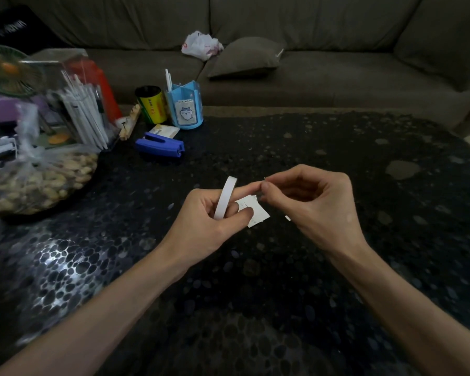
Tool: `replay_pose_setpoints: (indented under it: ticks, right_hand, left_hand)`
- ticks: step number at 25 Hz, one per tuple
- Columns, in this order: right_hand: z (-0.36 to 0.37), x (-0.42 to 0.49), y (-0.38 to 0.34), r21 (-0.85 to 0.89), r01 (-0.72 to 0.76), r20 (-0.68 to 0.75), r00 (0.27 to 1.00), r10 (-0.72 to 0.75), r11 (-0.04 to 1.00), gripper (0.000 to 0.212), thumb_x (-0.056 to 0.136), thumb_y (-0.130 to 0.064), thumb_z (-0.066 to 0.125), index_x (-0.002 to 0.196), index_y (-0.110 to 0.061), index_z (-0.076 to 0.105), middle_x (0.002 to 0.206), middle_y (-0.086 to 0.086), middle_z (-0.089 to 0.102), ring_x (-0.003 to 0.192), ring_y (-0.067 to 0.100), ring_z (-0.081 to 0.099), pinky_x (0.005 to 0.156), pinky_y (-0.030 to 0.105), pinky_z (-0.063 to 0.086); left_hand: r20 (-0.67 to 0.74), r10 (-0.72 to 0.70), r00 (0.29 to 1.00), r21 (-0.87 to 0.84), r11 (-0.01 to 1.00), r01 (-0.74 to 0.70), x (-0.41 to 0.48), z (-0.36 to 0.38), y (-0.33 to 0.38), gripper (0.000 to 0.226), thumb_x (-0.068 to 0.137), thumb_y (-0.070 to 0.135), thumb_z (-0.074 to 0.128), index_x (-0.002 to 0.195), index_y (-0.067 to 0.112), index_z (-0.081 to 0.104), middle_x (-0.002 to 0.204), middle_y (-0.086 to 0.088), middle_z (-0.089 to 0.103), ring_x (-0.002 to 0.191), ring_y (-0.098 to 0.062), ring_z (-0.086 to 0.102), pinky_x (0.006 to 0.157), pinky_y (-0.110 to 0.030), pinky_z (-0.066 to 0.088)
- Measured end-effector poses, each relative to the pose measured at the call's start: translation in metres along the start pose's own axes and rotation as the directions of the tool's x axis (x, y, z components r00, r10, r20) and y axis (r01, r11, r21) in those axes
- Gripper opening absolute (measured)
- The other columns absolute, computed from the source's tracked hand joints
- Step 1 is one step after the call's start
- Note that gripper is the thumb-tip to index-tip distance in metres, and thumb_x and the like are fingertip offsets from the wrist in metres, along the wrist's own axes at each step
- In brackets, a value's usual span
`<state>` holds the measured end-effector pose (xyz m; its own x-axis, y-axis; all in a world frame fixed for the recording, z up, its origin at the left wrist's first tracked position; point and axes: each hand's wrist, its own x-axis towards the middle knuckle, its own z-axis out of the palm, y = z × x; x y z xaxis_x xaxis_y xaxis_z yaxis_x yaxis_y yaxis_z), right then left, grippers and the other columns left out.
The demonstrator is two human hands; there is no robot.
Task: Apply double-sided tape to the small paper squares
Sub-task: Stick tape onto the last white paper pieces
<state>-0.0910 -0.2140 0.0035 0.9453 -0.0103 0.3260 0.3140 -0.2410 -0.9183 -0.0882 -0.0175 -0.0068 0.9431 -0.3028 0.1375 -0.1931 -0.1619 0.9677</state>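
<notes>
My left hand [215,213] holds a white roll of double-sided tape [225,198] upright, looped round its fingers, and its thumb pins a small white paper square [255,213] against them. The left index finger stretches right to meet my right hand [312,196]. My right thumb and forefinger pinch something thin at that fingertip, just above the paper; what they pinch is too small to make out. A second scrap of white paper [287,218] peeks out on the table under my right hand.
On the dark pebble-patterned table [337,147], a blue stapler [160,145], a blue pen holder [184,107] and a yellow-green can [151,105] stand at the back. A bag of peanuts [38,183] and a clear box of pens [76,104] crowd the left. A sofa runs behind.
</notes>
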Motion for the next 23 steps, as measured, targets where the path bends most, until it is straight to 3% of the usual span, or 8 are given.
replay_pose_setpoints:
  ticks: [3,7,12,15,18,20,22,23]
  right_hand:
    - [-0.001,0.0,-0.001,-0.027,0.01,0.014,1.0,-0.009,1.0,0.009,0.088,-0.01,0.083,0.097,-0.012,0.081,0.088,-0.003,0.081,0.084,0.011,0.079,0.08,0.025,0.063]
    - [-0.002,0.0,-0.001,-0.045,0.009,0.03,1.0,-0.008,0.999,0.009,0.088,-0.009,0.082,0.097,-0.012,0.081,0.088,-0.004,0.081,0.084,0.008,0.078,0.08,0.022,0.062]
    - [-0.003,-0.001,-0.002,-0.052,0.011,0.033,0.999,-0.009,0.999,0.009,0.089,-0.007,0.079,0.095,-0.012,0.082,0.087,-0.005,0.081,0.084,0.007,0.078,0.082,0.022,0.062]
    - [-0.004,-0.001,-0.002,-0.033,0.01,0.032,0.999,-0.009,0.999,0.008,0.089,-0.007,0.079,0.096,-0.01,0.081,0.088,-0.003,0.081,0.085,0.009,0.079,0.082,0.023,0.062]
    - [-0.003,-0.002,0.0,0.027,-0.031,0.003,1.0,0.031,0.999,0.006,0.09,-0.008,0.079,0.096,-0.007,0.08,0.087,0.002,0.081,0.081,0.014,0.079,0.08,0.027,0.064]
    - [-0.002,-0.004,0.002,0.057,-0.075,-0.009,0.997,0.076,0.996,0.006,0.091,-0.01,0.079,0.095,-0.005,0.079,0.085,0.004,0.08,0.078,0.017,0.079,0.077,0.032,0.065]
    - [-0.001,-0.007,0.002,0.098,-0.121,-0.012,0.992,0.123,0.988,0.009,0.094,-0.011,0.077,0.098,-0.004,0.079,0.086,0.006,0.081,0.079,0.019,0.08,0.078,0.035,0.066]
    - [-0.002,-0.008,0.002,0.127,-0.144,-0.009,0.989,0.147,0.981,0.01,0.094,-0.012,0.076,0.099,-0.003,0.079,0.087,0.007,0.081,0.08,0.02,0.08,0.078,0.035,0.066]
  left_hand:
    - [-0.01,-0.002,1.0,0.029,1.0,0.002,0.001,0.001,0.001,0.038,0.096,0.004,0.068,0.115,0.035,0.079,0.061,-0.025,0.032,0.058,-0.043,0.033,0.088,-0.05,0.057]
    - [-0.004,0.027,1.0,0.029,0.999,-0.027,0.002,0.001,-0.001,0.043,0.096,0.005,0.069,0.115,0.043,0.077,0.061,-0.022,0.033,0.057,-0.036,0.034,0.078,-0.043,0.053]
    - [-0.02,0.027,0.999,0.041,0.999,-0.026,0.003,0.001,-0.006,0.03,0.095,0.004,0.069,0.11,0.026,0.081,0.055,-0.009,0.036,0.056,-0.032,0.034,0.074,-0.031,0.05]
    - [-0.012,0.036,0.999,0.04,0.999,-0.035,0.003,0.001,-0.005,0.04,0.096,0.004,0.069,0.111,0.04,0.079,0.059,-0.02,0.034,0.056,-0.034,0.034,0.072,-0.024,0.051]
    - [-0.019,0.037,0.999,0.041,0.999,-0.036,0.003,0.001,-0.006,0.043,0.095,0.004,0.069,0.11,0.043,0.079,0.056,-0.01,0.035,0.054,-0.023,0.037,0.074,-0.021,0.054]
    - [-0.015,0.04,0.999,0.089,0.995,-0.038,0.003,0.002,-0.007,0.035,0.095,0.002,0.068,0.111,0.03,0.081,0.054,0.003,0.039,0.054,-0.019,0.039,0.077,-0.023,0.055]
    - [0.003,0.069,0.998,0.161,0.985,-0.069,0.003,0.001,-0.009,0.015,0.095,-0.001,0.067,0.106,-0.007,0.075,0.059,0.03,0.041,0.051,-0.006,0.042,0.075,-0.028,0.052]
    - [0.006,0.08,0.997,0.185,0.98,-0.079,0.003,0.002,-0.012,0.02,0.095,-0.002,0.067,0.102,-0.02,0.067,0.101,0.017,0.048,0.049,-0.005,0.043,0.073,-0.03,0.05]
